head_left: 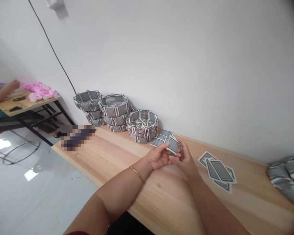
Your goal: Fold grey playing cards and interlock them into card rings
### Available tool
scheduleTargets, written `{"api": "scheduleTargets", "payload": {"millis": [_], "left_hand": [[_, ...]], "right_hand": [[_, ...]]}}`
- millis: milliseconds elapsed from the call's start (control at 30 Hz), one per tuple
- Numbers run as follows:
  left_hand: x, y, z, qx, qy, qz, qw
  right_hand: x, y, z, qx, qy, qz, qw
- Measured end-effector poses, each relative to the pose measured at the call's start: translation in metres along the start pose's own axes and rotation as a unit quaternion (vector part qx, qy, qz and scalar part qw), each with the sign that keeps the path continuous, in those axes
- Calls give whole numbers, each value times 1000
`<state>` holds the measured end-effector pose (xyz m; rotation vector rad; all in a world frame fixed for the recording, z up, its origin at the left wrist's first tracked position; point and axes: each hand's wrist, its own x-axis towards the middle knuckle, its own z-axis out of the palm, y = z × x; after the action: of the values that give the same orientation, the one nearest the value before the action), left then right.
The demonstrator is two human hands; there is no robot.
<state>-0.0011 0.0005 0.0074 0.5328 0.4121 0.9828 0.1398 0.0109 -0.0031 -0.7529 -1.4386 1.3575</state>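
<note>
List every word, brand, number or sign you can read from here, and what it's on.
No readable text in view.
Held card piece: patterned; any lettering is too small to read.
Loose cards: patterned backs, no words or numbers I can make out.
Front card bowl: printed marks, too small to read.
Card pieces at far right: too blurred to read.
Dark object at left: pixelated, so any marking is hidden.

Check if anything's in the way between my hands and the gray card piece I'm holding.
Nothing visible is. Your left hand has its thumb on the card piece, and your right hand is at its right edge. The loose cards lie off to the right, not in between.
</note>
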Motion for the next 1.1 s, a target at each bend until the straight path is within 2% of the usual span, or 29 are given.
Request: {"api": "scheduleTargets", "payload": {"millis": [233,533,733,967,1100], "left_hand": [[0,-3,-1,1,2,-27,1000],[0,3,3,-23,20,7,1000],[1,0,3,-23,22,14,999],[4,-3,2,-28,32,6,999],[3,-3,1,-34,45,-13,998]], "right_hand": [[2,2,-2,20,24,19,999],[0,-2,-3,-25,-11,38,999],[1,0,-4,-12,-22,43,999],[1,0,-5,-83,5,30,996],[2,3,-7,-34,-22,57,998]]}}
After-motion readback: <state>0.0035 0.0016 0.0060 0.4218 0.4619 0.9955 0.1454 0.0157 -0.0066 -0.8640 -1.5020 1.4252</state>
